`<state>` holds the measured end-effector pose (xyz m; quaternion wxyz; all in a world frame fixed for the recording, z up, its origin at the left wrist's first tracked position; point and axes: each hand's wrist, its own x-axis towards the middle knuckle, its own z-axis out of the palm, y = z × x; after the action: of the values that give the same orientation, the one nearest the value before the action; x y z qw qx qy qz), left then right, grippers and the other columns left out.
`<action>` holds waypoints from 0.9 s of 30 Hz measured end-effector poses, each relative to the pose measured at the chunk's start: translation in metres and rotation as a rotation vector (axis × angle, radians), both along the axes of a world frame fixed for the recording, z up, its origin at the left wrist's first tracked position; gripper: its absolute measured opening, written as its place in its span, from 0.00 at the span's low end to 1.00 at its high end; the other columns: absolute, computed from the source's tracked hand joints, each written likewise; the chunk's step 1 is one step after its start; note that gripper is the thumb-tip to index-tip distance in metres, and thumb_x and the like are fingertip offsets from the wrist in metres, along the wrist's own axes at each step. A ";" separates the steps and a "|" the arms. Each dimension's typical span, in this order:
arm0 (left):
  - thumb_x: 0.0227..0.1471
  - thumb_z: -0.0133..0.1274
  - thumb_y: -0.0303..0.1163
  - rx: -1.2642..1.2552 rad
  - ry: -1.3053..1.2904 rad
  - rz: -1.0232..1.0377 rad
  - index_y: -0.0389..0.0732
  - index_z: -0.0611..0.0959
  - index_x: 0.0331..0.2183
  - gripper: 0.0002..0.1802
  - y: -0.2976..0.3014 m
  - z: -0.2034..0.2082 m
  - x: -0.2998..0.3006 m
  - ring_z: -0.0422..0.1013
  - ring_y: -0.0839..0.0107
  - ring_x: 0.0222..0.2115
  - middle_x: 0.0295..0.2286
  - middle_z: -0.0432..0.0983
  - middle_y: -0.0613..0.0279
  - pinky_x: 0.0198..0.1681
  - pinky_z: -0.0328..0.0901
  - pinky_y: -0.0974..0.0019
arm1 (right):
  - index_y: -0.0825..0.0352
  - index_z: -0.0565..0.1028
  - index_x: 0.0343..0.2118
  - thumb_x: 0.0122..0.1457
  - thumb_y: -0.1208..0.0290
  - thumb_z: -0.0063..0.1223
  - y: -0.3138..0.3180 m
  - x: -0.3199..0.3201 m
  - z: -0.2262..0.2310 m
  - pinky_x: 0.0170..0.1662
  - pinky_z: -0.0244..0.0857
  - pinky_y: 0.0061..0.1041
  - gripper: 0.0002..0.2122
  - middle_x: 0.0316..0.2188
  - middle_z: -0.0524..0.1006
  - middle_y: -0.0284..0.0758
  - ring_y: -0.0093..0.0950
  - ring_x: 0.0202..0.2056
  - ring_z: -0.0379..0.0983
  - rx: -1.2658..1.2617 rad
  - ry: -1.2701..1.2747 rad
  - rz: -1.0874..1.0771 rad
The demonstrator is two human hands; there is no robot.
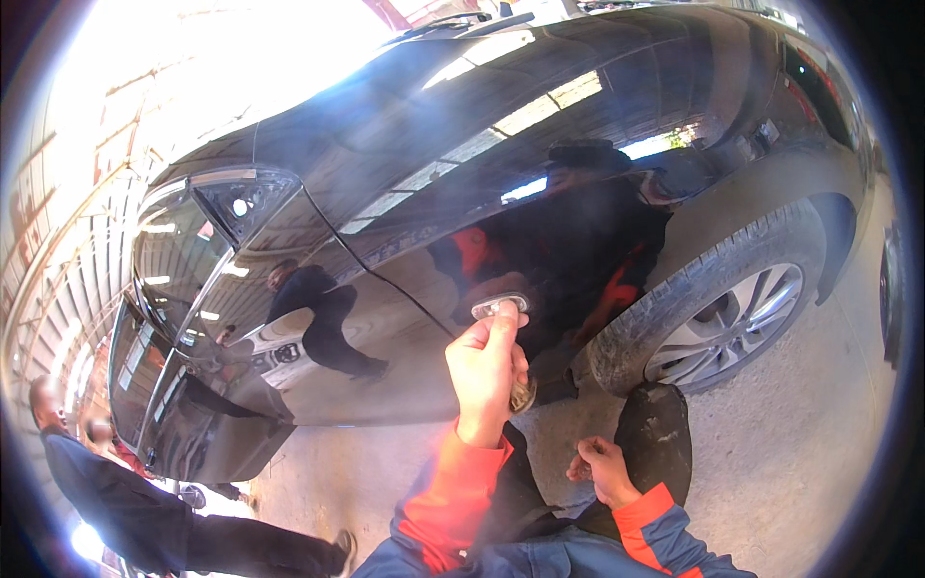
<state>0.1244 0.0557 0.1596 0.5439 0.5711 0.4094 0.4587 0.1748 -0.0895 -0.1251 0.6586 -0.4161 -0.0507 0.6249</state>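
My left hand [488,366] reaches up to the black car's front fender [405,260]. Its thumb and fingertips are closed on a small oval side marker lamp [501,305] with a clear lens, which sits against the panel. A brownish, rounded thing [523,395] shows beneath that hand; its kind is unclear, and so is whether the hand holds it. Low over my knee, my right hand [607,470] has its fingers curled together, and whatever is in them, if anything, is hidden. Both sleeves are dark blue with orange-red cuffs.
The front wheel [723,313] stands to the right, close to my dark-trousered knee [655,433]. At left, a car door [217,429] hangs open and a person in dark clothes [120,501] stands beside it. Concrete floor [761,462] lies below.
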 end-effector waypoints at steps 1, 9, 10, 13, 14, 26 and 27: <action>0.63 0.60 0.39 0.070 0.024 0.024 0.32 0.86 0.35 0.17 -0.003 -0.003 0.002 0.64 0.82 0.12 0.14 0.72 0.67 0.16 0.59 0.75 | 0.68 0.74 0.38 0.68 0.69 0.54 0.000 0.000 0.000 0.31 0.74 0.30 0.07 0.24 0.78 0.38 0.31 0.25 0.78 -0.004 -0.010 -0.001; 0.55 0.66 0.24 0.925 0.429 0.345 0.37 0.85 0.43 0.13 -0.004 -0.009 0.002 0.69 0.84 0.15 0.15 0.74 0.68 0.22 0.64 0.75 | 0.66 0.73 0.39 0.70 0.66 0.53 -0.001 0.001 -0.001 0.29 0.74 0.29 0.08 0.23 0.79 0.37 0.30 0.23 0.79 0.012 -0.008 0.024; 0.55 0.67 0.26 0.950 0.438 0.332 0.37 0.85 0.44 0.14 -0.002 -0.009 0.003 0.70 0.82 0.15 0.15 0.75 0.66 0.23 0.66 0.74 | 0.66 0.72 0.39 0.70 0.66 0.53 -0.001 0.000 0.000 0.29 0.74 0.29 0.08 0.23 0.79 0.37 0.29 0.23 0.79 0.019 -0.002 0.021; 0.55 0.67 0.26 1.014 0.510 0.342 0.37 0.85 0.43 0.13 0.004 -0.005 0.002 0.73 0.77 0.16 0.19 0.79 0.62 0.23 0.68 0.72 | 0.68 0.74 0.39 0.69 0.68 0.53 -0.001 0.001 0.003 0.30 0.73 0.30 0.08 0.24 0.79 0.39 0.31 0.25 0.78 -0.001 0.020 0.012; 0.55 0.67 0.26 1.049 0.531 0.335 0.37 0.85 0.42 0.13 0.005 -0.003 0.001 0.75 0.75 0.17 0.20 0.80 0.61 0.24 0.69 0.71 | 0.69 0.74 0.39 0.69 0.68 0.53 -0.001 0.001 0.004 0.30 0.73 0.30 0.08 0.24 0.79 0.39 0.31 0.25 0.78 0.015 0.030 0.008; 0.55 0.63 0.26 1.394 0.830 0.292 0.39 0.82 0.36 0.06 0.010 0.016 0.000 0.77 0.66 0.20 0.23 0.79 0.61 0.24 0.70 0.68 | 0.68 0.72 0.41 0.70 0.67 0.53 -0.002 0.003 -0.001 0.30 0.75 0.31 0.08 0.24 0.79 0.39 0.31 0.24 0.79 0.057 0.017 0.014; 0.55 0.63 0.27 1.394 0.859 0.277 0.39 0.81 0.36 0.07 0.011 0.016 0.000 0.78 0.64 0.22 0.25 0.80 0.61 0.25 0.71 0.66 | 0.68 0.72 0.41 0.70 0.67 0.53 -0.002 0.003 -0.002 0.30 0.75 0.31 0.08 0.24 0.79 0.39 0.32 0.24 0.79 0.065 0.014 0.012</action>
<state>0.1242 0.0662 0.1760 -0.1994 0.8471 0.2700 0.4120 0.1775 -0.0919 -0.1272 0.6683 -0.3900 -0.0690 0.6297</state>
